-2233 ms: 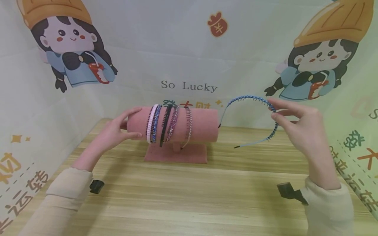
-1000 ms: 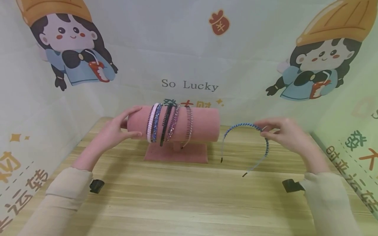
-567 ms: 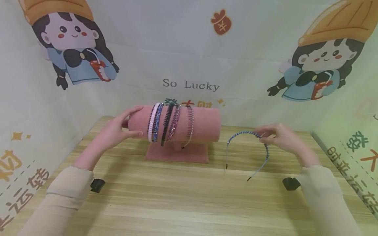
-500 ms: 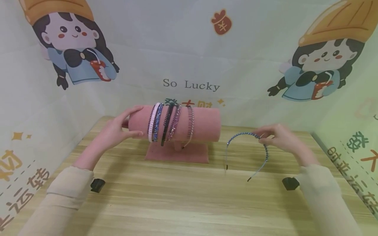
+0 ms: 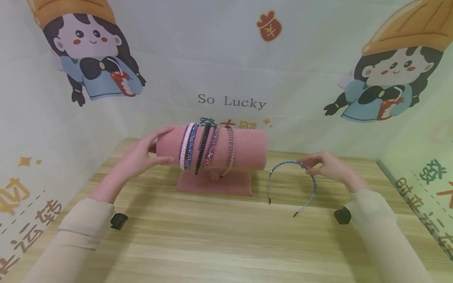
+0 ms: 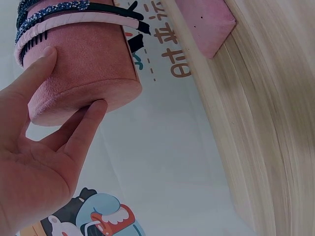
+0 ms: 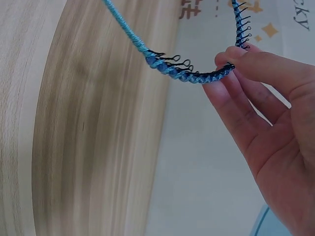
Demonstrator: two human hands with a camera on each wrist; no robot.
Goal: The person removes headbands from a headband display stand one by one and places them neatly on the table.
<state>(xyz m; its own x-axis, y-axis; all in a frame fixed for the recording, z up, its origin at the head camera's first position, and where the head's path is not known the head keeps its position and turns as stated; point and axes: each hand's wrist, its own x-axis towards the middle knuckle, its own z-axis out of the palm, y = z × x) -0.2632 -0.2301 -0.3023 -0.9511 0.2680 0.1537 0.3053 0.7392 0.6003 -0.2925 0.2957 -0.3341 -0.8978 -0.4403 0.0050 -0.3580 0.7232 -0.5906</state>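
Note:
In the head view my left hand (image 5: 136,157) grips the left end of a pink velvet headband stand (image 5: 249,147), a horizontal roll on a flat base. The left wrist view has the thumb on the roll's side and fingertips at its end face (image 6: 118,93). Headbands circle the roll: pale pink (image 5: 184,147), blue glitter (image 5: 191,145), black (image 5: 202,149), purple glitter (image 5: 212,147) and a thin silvery toothed one (image 5: 232,147). Right of the stand, my right hand (image 5: 329,167) pinches a blue wrapped headband (image 7: 170,71) between thumb and fingers; its dark tips point downward.
The stand rests toward the back of a wood-grain table (image 5: 219,243). A pale printed cloth (image 5: 170,70) rises behind and along both sides. Black wrist-camera mounts (image 5: 118,221) show below the sleeves.
My right hand has lowered the blue headband from beside the roll's right end to near the table, its tips swinging downward. My left hand keeps its grip on the stand.

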